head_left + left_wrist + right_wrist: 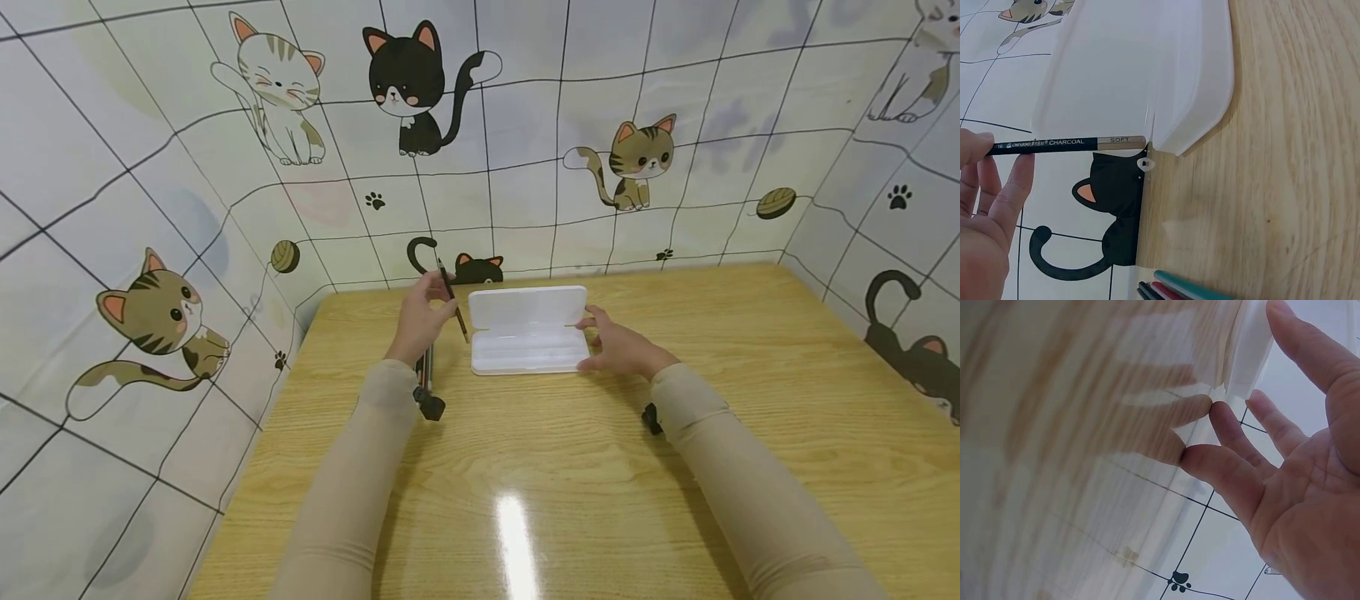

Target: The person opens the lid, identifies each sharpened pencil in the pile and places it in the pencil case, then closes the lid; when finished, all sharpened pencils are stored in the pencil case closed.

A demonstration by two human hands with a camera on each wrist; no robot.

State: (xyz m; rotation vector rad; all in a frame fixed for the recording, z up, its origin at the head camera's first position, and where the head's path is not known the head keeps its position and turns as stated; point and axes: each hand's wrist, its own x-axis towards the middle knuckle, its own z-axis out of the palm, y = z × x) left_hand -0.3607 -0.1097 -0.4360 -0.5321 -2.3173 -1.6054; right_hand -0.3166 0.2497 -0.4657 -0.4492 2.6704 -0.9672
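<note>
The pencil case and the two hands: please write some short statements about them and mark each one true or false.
1. The left hand holds a charcoal pencil. True.
2. The white pencil case is closed. False: its lid stands open.
3. The right hand grips a pencil. False: its fingers are straight, at the right end of the case.
4. More pencils lie on the wooden table. True.
5. The case lies on the floor. False: it lies on the table.
</note>
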